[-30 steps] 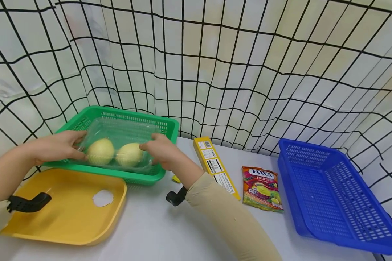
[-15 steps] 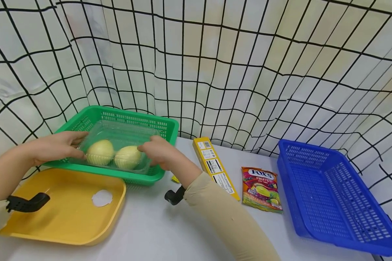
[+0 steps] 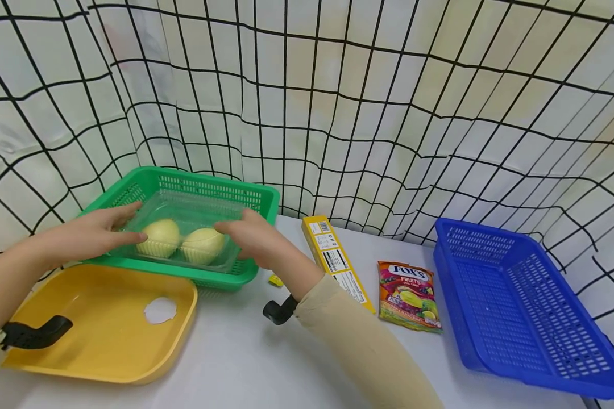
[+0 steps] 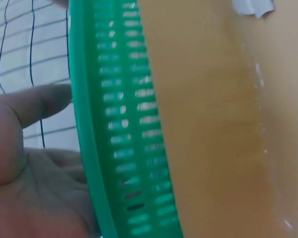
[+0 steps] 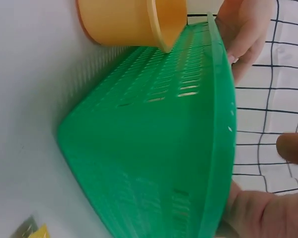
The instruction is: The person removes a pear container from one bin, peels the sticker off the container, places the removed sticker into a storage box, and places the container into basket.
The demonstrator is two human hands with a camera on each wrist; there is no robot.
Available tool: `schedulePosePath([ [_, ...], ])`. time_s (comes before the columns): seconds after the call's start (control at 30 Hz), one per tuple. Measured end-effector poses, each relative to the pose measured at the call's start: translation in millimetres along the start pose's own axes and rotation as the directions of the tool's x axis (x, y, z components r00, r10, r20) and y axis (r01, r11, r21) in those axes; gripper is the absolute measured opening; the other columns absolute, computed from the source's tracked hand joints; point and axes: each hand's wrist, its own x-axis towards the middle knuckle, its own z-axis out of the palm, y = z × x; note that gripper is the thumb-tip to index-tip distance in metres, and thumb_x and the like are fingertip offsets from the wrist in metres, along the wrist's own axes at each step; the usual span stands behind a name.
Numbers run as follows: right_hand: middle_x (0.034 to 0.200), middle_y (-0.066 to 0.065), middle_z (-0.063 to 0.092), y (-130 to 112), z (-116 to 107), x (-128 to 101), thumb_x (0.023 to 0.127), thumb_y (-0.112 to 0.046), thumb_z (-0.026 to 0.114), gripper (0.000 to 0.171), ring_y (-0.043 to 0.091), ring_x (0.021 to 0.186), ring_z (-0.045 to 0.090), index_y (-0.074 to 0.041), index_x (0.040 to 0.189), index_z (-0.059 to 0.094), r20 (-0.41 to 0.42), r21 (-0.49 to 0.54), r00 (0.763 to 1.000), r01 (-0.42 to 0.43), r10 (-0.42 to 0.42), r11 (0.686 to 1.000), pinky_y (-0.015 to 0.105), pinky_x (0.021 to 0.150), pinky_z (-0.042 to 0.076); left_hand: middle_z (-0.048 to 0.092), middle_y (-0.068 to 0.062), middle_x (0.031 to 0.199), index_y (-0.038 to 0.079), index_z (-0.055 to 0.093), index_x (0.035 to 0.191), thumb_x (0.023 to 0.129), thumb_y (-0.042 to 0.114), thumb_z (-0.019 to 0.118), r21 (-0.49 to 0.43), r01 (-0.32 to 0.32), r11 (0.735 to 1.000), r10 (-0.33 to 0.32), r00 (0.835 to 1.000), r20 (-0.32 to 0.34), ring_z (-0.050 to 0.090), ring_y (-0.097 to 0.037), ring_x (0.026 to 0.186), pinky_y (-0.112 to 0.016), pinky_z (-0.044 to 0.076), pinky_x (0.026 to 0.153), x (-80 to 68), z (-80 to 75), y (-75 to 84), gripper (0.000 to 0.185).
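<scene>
In the head view, a clear plastic container (image 3: pixel 204 207) lies inside the green basket (image 3: pixel 253 275). Two pale yellow, rounded fruits (image 3: pixel 203 246) show through its wall. My left hand (image 3: pixel 99 230) is at the container's left end, its thumb stretched over the near side and its fingers extended along the end. At the right end is my right hand (image 3: pixel 256 238), its thumb reaching over the container beside one fruit. The right wrist view shows that thumb (image 5: pixel 294 148) apart from the fingers (image 5: pixel 258 210), which are partly behind the basket rim.
A yellow tray (image 3: pixel 107 358) with a white label stands before the green basket. To the right lie a long yellow box (image 3: pixel 337 261), a Fox's candy bag (image 3: pixel 410 295) and a blue basket (image 3: pixel 532 307). A small yellow packet (image 3: pixel 275 280) sits near my right wrist. Black netting (image 3: pixel 307 113) rises behind.
The container has settled slightly lower in the green basket. My left thumb has lifted away and spread over the container's near side; my right hand has stayed nearly in place.
</scene>
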Motion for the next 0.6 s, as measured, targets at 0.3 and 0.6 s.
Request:
schedulePosePath([
  [0.3,0.176,0.003,0.036,10.7,-27.0,-35.0,0.110,-0.049,0.064,0.080,0.026,0.128,0.068,-0.020,0.175,0.028,0.069,-0.168,0.966,0.256,-0.247,0.952,0.040,0.108,0.056,-0.004,-0.040,0.173,-0.002,-0.007,0.172,0.113,0.049,0.057,0.044,-0.042,0.998,0.048,0.989,-0.140,0.001,-0.069,0.155,-0.085,0.013,0.118,-14.0,16.4,37.0,0.100],
  [0.6,0.169,-0.011,0.044,26.7,-52.7,-77.5,0.112,-0.066,0.045,0.070,0.016,0.152,0.046,-0.032,0.172,0.035,0.056,-0.263,0.923,0.380,-0.380,0.887,0.048,0.123,0.042,-0.019,-0.026,0.177,0.008,-0.001,0.175,0.116,0.047,0.051,-0.008,-0.153,0.988,0.150,0.975,-0.162,-0.029,-0.052,0.157,-0.075,-0.021,0.119,-41.5,60.4,104.0,0.088],
])
